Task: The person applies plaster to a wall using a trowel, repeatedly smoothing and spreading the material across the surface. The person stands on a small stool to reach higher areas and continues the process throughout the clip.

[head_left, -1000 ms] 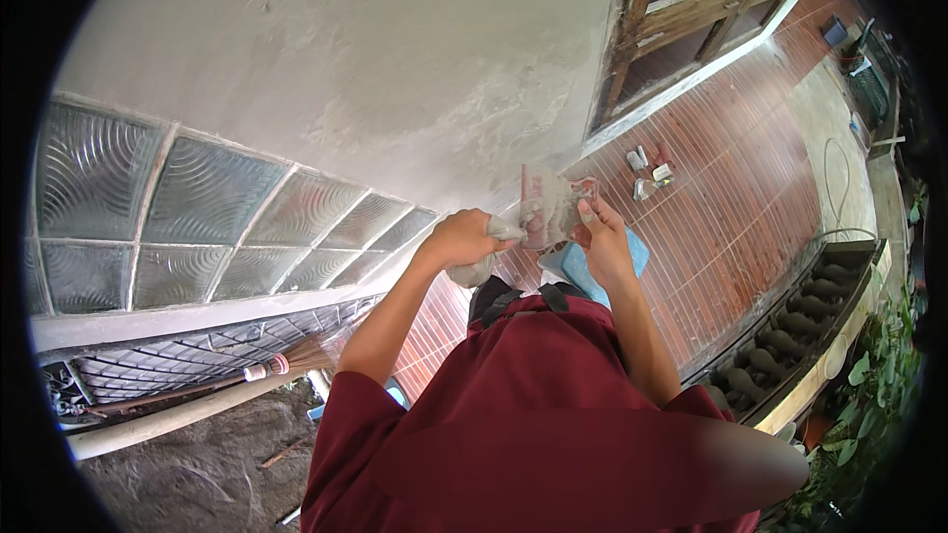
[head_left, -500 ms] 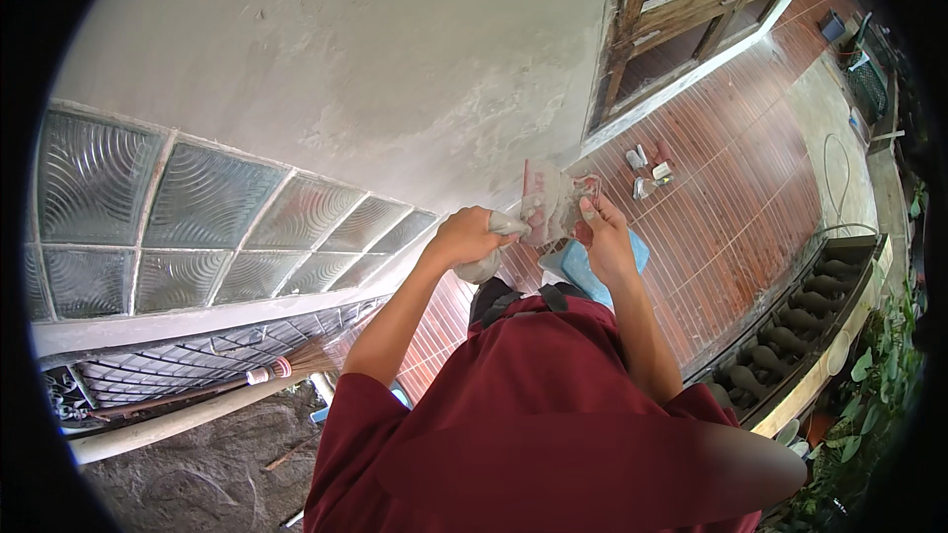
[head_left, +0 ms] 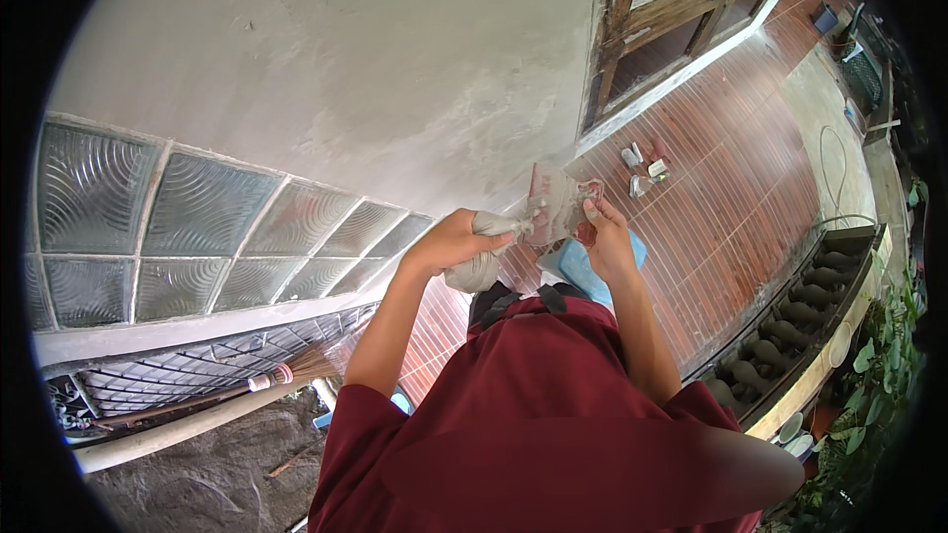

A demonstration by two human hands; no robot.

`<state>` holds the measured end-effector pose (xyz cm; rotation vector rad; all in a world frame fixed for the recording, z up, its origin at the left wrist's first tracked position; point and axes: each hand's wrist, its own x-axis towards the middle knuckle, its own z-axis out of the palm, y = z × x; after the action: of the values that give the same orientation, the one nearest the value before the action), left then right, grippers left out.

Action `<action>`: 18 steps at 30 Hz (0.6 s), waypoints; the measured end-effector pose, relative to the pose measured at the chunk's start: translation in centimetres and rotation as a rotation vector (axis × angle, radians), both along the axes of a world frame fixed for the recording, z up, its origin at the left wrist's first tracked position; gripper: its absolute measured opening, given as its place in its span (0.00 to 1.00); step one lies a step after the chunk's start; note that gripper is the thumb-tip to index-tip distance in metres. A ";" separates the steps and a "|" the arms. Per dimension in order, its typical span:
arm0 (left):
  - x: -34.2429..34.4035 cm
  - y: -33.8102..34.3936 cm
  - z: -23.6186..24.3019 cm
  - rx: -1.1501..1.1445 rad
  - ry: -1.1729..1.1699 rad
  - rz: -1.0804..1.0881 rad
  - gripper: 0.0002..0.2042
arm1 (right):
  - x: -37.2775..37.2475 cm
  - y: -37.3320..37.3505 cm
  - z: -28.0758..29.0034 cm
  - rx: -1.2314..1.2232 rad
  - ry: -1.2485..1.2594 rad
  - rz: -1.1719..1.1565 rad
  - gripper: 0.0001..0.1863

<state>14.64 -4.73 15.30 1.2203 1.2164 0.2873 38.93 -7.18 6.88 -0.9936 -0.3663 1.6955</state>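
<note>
A plastic bag (head_left: pixel 555 205) is stretched between my hands in front of my waist. Its upper part is see-through with red marks and grey smears; the grey, filled part bulges below my left hand (head_left: pixel 446 245). That hand is closed round the bag's narrowed neck, thumb along it. My right hand (head_left: pixel 609 240) pinches the bag's loose, crumpled edge between thumb and fingers. Beneath my right hand, a light-blue object (head_left: pixel 583 266) is partly covered by the hand and forearm, so its kind is unclear.
Small containers and packets (head_left: pixel 644 168) lie on the red tiled floor (head_left: pixel 736 158) ahead. A plastered wall (head_left: pixel 395 59) and glass blocks (head_left: pixel 202 202) run along the left, with a broom (head_left: pixel 281 372) below. A wooden-framed door (head_left: pixel 681 15) stands ahead. Balusters (head_left: pixel 790 326) line the right side.
My left hand has shifted slightly left and down, turning a little. More of the bag's gathered grey neck and bulge shows. My right hand stays nearly in place, still pinching the edge.
</note>
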 end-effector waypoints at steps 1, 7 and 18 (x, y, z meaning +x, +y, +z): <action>0.0 0.3 0.5 0.029 0.034 -0.016 0.15 | 0.1 0.0 0.0 0.001 0.038 0.001 0.10; 0.2 2.4 1.0 0.214 0.361 -0.146 0.12 | 0.9 -0.3 1.1 -0.002 0.034 0.101 0.11; 1.0 2.5 -0.9 0.272 0.438 -0.208 0.13 | 0.6 -1.2 2.9 0.090 -0.096 0.174 0.11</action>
<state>15.64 -2.20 14.43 1.6944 1.4387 0.0272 39.56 -8.41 9.75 -1.0028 -0.6013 1.7736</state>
